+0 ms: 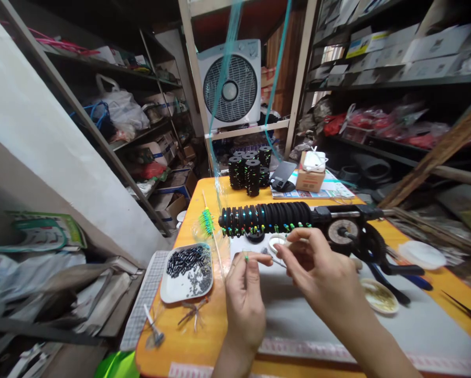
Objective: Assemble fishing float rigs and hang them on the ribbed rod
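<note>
**Both hands pinching small parts in front of the spool rack**

Head view:
- Left hand (245, 294): fingers curled, thumb and forefinger pinched shut on a tiny green bead (246, 256). Bead sits at the fingertips, above the grey mat (298, 315).
- Right hand (322, 273): fingers bent, tips closed together near a thin wire piece (277, 261) that runs toward the left hand. Too small to tell whether it actually grips the wire.
- The two hands are close together, fingertips nearly meeting, just below the row of black spools (265, 218).
- Row of black spools lies horizontal on a winding jig (343, 231), green and yellow dots along its underside. Jig stands at right of centre on the orange surface (192, 341).
- White tray (168, 291) left of the left hand, holding small dark tubes (186, 260) and a heap of finer grey bits.
- Green feathery lure bit (206, 221) just behind the tray, on a thin line.
- Small round dish (379, 296) with yellowish contents to the right of the right hand; white lid (422, 255) further right.
- Stack of black spools (249, 173) at the far edge, phone (282, 175) and cardboard box (309, 176) beside it.
- Box fan (229, 84) on the shelf behind; shelves of stock on both sides.
</note>
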Demonstrator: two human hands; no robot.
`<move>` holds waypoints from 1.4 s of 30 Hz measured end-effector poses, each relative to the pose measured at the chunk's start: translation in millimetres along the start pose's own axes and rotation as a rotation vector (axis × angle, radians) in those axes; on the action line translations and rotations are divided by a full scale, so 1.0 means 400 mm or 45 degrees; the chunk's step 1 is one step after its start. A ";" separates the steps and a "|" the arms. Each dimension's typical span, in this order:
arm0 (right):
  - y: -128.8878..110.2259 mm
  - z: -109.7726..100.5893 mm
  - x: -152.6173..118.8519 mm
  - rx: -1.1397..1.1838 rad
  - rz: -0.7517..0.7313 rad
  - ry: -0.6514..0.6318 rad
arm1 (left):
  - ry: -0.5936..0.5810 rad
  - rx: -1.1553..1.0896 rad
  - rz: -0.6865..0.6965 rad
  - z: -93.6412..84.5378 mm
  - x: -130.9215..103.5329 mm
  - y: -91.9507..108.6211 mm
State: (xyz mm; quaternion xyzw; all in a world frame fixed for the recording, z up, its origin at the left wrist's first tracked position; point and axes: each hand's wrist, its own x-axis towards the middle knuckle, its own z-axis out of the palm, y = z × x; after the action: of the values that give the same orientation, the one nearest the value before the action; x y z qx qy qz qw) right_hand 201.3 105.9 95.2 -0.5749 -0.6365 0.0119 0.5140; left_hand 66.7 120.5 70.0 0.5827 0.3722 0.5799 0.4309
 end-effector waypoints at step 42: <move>0.095 -0.143 0.124 -0.497 -0.769 -0.189 | 0.034 -0.578 -0.310 0.109 0.051 -0.060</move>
State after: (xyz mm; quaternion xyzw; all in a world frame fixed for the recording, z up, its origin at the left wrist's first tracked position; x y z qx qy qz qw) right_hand 276.1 122.7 130.8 -0.4460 -0.8033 -0.2204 0.3274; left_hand 112.6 145.0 56.9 0.4141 0.3055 0.6000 0.6125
